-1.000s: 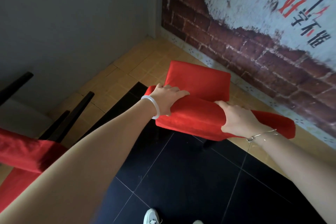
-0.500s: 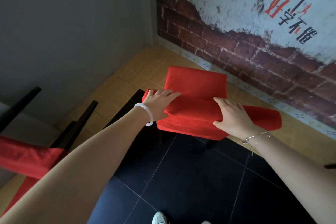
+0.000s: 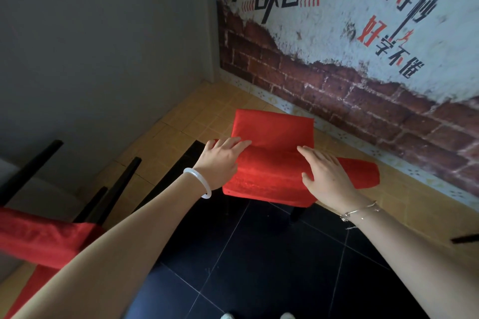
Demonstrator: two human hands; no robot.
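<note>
A red upholstered chair (image 3: 272,176) stands on the floor near the corner, seen from behind and above, its seat beyond the backrest. My left hand (image 3: 220,160) lies on the left end of the backrest's top edge with its fingers stretched forward. My right hand (image 3: 324,173) lies flat on the right part of the backrest, fingers straight and spread. Neither hand curls around the fabric. One dark chair leg (image 3: 296,212) shows under the backrest.
A second red chair (image 3: 44,238) with black legs pointing up lies at the lower left. A grey wall rises on the left and a brick-pattern mural wall (image 3: 337,80) on the right. The floor has black tiles (image 3: 259,267) and yellow tiles near the walls.
Both hands have loosened from gripping the backrest to lying flat on it with straight fingers. The view has tilted upward, so the chair sits lower in the frame.
</note>
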